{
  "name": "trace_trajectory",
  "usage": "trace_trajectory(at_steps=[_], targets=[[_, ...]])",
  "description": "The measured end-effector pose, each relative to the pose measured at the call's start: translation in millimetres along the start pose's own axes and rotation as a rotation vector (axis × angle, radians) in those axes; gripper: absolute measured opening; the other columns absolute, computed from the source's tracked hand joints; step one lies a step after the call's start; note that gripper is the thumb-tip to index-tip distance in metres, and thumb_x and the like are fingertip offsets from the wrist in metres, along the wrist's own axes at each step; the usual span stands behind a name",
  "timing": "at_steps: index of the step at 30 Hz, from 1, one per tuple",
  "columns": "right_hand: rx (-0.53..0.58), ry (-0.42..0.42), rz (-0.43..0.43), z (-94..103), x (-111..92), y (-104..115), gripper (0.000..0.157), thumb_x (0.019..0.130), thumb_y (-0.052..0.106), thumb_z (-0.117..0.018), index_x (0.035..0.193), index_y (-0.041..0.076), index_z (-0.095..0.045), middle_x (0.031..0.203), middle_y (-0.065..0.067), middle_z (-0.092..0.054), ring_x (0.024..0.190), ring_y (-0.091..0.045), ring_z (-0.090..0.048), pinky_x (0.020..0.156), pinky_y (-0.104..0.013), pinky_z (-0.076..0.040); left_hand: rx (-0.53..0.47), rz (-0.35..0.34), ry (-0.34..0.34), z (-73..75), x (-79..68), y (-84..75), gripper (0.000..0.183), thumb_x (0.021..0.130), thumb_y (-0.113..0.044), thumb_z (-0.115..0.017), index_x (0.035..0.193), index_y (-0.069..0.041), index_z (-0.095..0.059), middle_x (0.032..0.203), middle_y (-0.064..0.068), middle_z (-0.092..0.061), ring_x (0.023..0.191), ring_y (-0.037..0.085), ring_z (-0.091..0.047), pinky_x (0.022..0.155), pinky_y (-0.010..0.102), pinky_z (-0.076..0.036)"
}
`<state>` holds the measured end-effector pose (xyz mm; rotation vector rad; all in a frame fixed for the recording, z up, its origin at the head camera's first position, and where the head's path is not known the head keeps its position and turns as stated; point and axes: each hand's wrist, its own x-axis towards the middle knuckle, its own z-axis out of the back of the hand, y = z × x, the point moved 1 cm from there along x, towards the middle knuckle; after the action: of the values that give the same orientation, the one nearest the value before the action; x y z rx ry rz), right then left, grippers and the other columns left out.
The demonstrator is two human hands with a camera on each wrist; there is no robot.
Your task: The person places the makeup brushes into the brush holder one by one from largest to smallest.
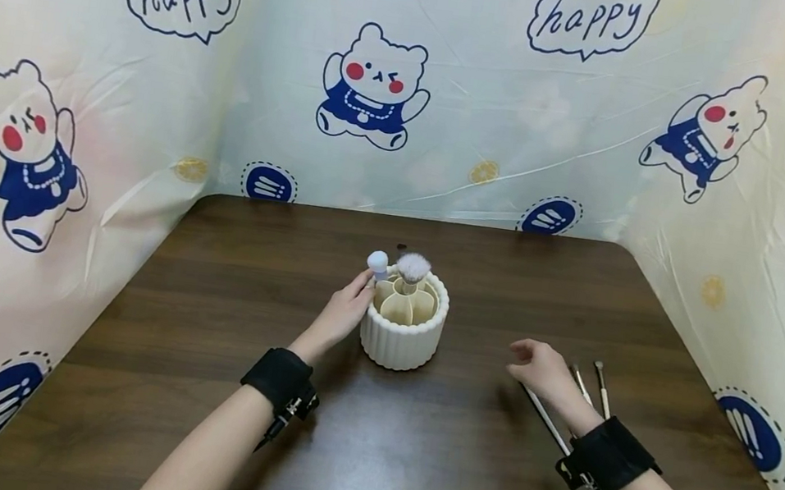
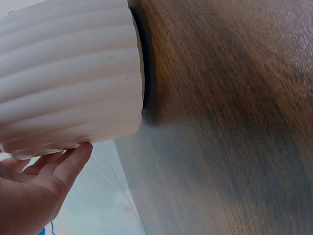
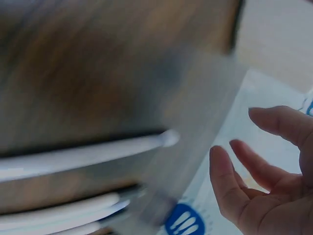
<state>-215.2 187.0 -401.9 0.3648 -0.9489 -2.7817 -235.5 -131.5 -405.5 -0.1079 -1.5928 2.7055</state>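
Note:
A white ribbed round holder (image 1: 400,345) with cream dividers inside stands upright on the table. In it are a fluffy pale makeup brush (image 1: 413,267) and a pale blue round-headed thing (image 1: 378,263). My left hand (image 1: 342,310) touches the holder's left side; the left wrist view shows its fingers (image 2: 73,166) fairly straight against the ribs. Over to the right, my right hand (image 1: 545,373) is above slim brushes on the table. A long silver-white handle (image 1: 548,421) shows below it, and another brush (image 1: 602,390) lies beside the wrist. In the right wrist view its fingers (image 3: 222,171) are parted, holding nothing.
The dark wooden table (image 1: 224,281) has a cartoon-printed curtain (image 1: 470,106) round its back and sides. A small dark spot (image 1: 401,246) shows just behind the holder. Black camera straps (image 1: 278,377) circle both wrists.

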Motion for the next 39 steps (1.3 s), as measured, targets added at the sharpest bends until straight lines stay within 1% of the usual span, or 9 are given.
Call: trace_trajectory(at_steps=[8,16,21,22,29,32,35,37,39], targets=[[-0.082,-0.036,-0.053,-1.3,2,-29,0.030,0.082,0.008,-0.065,0.105,-0.011,-0.063,0.098,-0.024,-0.065,0.087,-0.033,-0.062,0.074,-0.042,-0.051,-0.006,-0.003,0.003,-0.6,-0.2,0.8,0.054,0.101,-0.037,-0.031,0.152,-0.020,-0.026,0.155,0.011,-0.032,0.144,0.029,-0.029,0.116,0.048,-0.029],[-0.121,-0.077,-0.073,-2.4,1,-39,0.019,0.081,0.013,-0.070,0.088,-0.004,-0.070,0.086,-0.016,-0.070,0.072,-0.021,-0.062,0.062,-0.030,-0.047,0.002,-0.003,-0.016,-0.3,0.3,1.2,0.054,0.100,-0.036,-0.031,0.152,-0.021,-0.028,0.154,0.011,-0.034,0.143,0.029,-0.031,0.115,0.048,-0.029],[-0.127,-0.084,-0.066,-4.4,1,-45,0.018,0.082,0.017,-0.071,0.080,-0.001,-0.070,0.078,-0.011,-0.070,0.064,-0.015,-0.055,0.060,-0.029,-0.043,0.004,-0.001,-0.017,-0.6,0.2,1.2,0.055,0.100,-0.036,-0.031,0.152,-0.021,-0.027,0.155,0.011,-0.033,0.143,0.029,-0.031,0.116,0.048,-0.029],[-0.127,-0.084,-0.064,-4.9,1,-46,0.018,0.082,0.017,-0.071,0.079,0.000,-0.070,0.077,-0.010,-0.069,0.063,-0.014,-0.054,0.066,-0.033,-0.047,0.004,-0.002,-0.017,-0.8,0.1,1.3,0.055,0.100,-0.036,-0.031,0.152,-0.021,-0.027,0.155,0.011,-0.034,0.143,0.029,-0.031,0.116,0.048,-0.029],[-0.139,-0.086,-0.088,-8.7,2,-47,0.017,0.082,0.018,-0.070,0.073,0.004,-0.069,0.070,-0.003,-0.065,0.059,-0.013,-0.050,0.069,-0.039,-0.046,0.004,-0.007,-0.028,-1.6,-0.2,1.6,0.054,0.099,-0.036,-0.032,0.151,-0.022,-0.029,0.153,0.011,-0.036,0.142,0.029,-0.033,0.115,0.049,-0.029],[-0.161,-0.096,-0.080,-9.3,3,-45,0.016,0.082,0.017,-0.069,0.073,0.004,-0.070,0.069,-0.002,-0.066,0.059,-0.013,-0.051,0.087,-0.051,-0.045,0.007,-0.008,-0.032,-1.6,0.1,1.7,0.054,0.099,-0.036,-0.032,0.151,-0.022,-0.029,0.153,0.011,-0.036,0.142,0.029,-0.033,0.115,0.049,-0.029],[-0.165,-0.095,-0.073,-9.5,4,-45,0.015,0.082,0.016,-0.068,0.073,0.004,-0.071,0.068,-0.004,-0.067,0.059,-0.013,-0.052,0.103,-0.061,-0.033,0.005,-0.005,-0.031,-1.7,0.3,1.8,0.054,0.099,-0.036,-0.032,0.151,-0.022,-0.029,0.153,0.011,-0.036,0.142,0.029,-0.033,0.115,0.048,-0.029],[-0.163,-0.092,-0.071,-9.2,4,-44,0.015,0.082,0.015,-0.067,0.074,0.004,-0.071,0.069,-0.004,-0.068,0.059,-0.014,-0.053,0.105,-0.064,-0.029,0.005,-0.003,-0.031,-1.7,0.4,1.9,0.054,0.099,-0.037,-0.032,0.151,-0.022,-0.029,0.153,0.010,-0.036,0.142,0.029,-0.033,0.116,0.048,-0.029],[-0.165,-0.087,-0.071,-8.9,4,-44,0.015,0.082,0.015,-0.067,0.074,0.004,-0.071,0.069,-0.004,-0.068,0.059,-0.013,-0.053,0.102,-0.061,-0.035,0.006,0.000,-0.033,-1.7,0.4,2.0,0.054,0.099,-0.037,-0.032,0.151,-0.022,-0.029,0.153,0.010,-0.036,0.142,0.028,-0.033,0.116,0.048,-0.029]])
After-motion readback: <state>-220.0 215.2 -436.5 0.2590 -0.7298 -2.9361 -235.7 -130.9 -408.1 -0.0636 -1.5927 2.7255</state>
